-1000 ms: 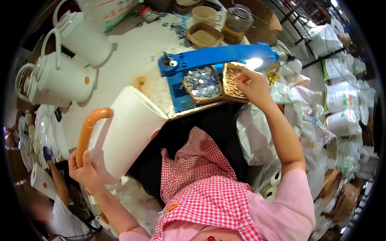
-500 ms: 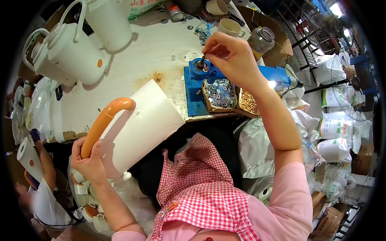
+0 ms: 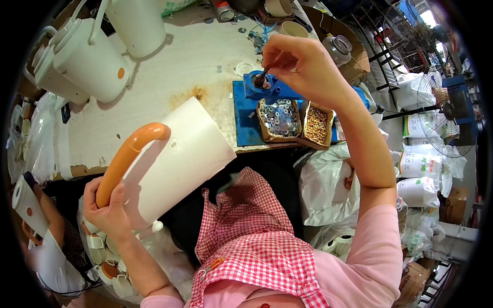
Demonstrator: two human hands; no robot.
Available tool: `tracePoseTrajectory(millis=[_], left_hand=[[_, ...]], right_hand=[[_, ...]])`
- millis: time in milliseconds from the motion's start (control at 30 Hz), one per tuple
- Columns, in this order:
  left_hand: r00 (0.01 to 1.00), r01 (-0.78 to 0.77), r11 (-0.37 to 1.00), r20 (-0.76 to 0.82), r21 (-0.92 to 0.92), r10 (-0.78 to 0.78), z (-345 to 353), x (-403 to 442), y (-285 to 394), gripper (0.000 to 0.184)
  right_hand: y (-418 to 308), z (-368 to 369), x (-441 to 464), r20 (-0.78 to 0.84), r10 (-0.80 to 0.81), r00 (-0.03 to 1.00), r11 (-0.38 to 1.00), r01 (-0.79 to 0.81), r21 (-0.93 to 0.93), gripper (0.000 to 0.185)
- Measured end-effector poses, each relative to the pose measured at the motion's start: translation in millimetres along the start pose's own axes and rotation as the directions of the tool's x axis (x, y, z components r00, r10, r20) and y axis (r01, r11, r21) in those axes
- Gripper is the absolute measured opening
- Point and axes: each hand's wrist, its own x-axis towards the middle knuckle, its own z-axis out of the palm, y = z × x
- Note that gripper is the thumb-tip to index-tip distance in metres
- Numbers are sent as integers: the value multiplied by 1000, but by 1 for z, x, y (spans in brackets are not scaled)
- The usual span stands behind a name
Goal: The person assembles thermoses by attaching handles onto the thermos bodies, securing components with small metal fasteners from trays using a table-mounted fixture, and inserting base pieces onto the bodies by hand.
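Note:
My left hand (image 3: 109, 208) is wrapped round the lower end of an orange curved handle (image 3: 128, 154). This handle is joined to a white cylindrical bucket body (image 3: 177, 167), which lies tilted at the table's front edge. My right hand (image 3: 290, 64) pinches a small dark piece (image 3: 263, 75) above the blue bench fixture (image 3: 255, 87); the fingers partly cover it, so its kind is unclear. Close below that hand are a box of metal washers (image 3: 280, 119) and a box of small brass-coloured fasteners (image 3: 317, 127).
White lidded pails (image 3: 92, 61) stand at the table's back left. A glass jar (image 3: 339, 49) and a beige cup (image 3: 294, 30) are behind my right hand. A co-worker (image 3: 56, 256) holds another white cylinder at far left. A fan (image 3: 447, 110) and wrapped buckets (image 3: 418, 164) stand at right.
The view has shifted slightly. My right hand stays over the blue fixture, the dark piece now leaning more to the right. My left hand keeps its grip on the handle.

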Motion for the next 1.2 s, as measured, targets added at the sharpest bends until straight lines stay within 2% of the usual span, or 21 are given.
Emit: tracePoseTrajectory(millis=[67,200,400,467,567,600,667,700,767,833,867,900,933,1033,1100,1133,1200], left_hand=[[999,40,999,-8,7,-40,-2,-1,1,27],[999,44,999,-11,5,-44,-4,0,-1,27],[1000,11,1000,21,14,-11,-1,-2,1,28],[999,16,1000,32,14,-17,0,-4,3,27],[1000,15,999,-11,31,-15,2,-5,4,29],[1000,26,999,12,29,-26,1,-6,4,29],[1000,17,996,-24,87,-15,-2,-5,-1,29],[1000,-4,996,-19,90,5,-5,-5,-4,27],[1000,-7,997,-30,77,10,-8,-5,-7,26],[999,-11,998,-44,63,14,-10,-9,-12,25],[998,27,999,-57,32,-25,-14,-9,-15,29],[996,63,998,-61,3,-62,-15,-8,-17,34],[997,62,998,-54,4,-61,-13,-6,-17,34],[999,-9,996,-48,85,13,-8,-5,-11,23],[998,-46,990,-39,132,51,-6,-5,-7,23],[998,-49,990,-43,135,56,-7,-5,-7,23],[998,44,993,-45,110,-40,-12,-7,-7,32]], right_hand=[[4,3,-1,-62,-23,998,999,25,37,18],[5,3,1,-56,-31,998,999,33,29,18],[5,-1,8,0,-62,998,997,62,-51,14],[0,-6,11,103,-86,991,984,101,-146,13],[0,-5,12,123,-20,992,990,37,-135,13],[-1,-5,10,143,27,989,995,-13,-100,13],[9,2,-4,-36,6,999,994,-2,110,15],[12,3,-15,-32,11,999,994,-7,107,15],[18,2,-52,-26,273,962,927,-255,276,17],[28,19,-83,259,459,850,774,-525,353,18],[48,35,-95,186,374,909,917,-392,72,17],[56,50,-101,111,467,877,884,-461,-82,16],[69,65,-103,38,410,912,900,-397,-178,17],[98,95,-103,-7,408,913,881,-395,-260,19],[114,108,-104,-79,203,976,913,-218,-343,18],[117,108,-105,-82,198,977,915,-214,-341,18],[118,104,-108,-80,270,960,937,-281,-210,13]])
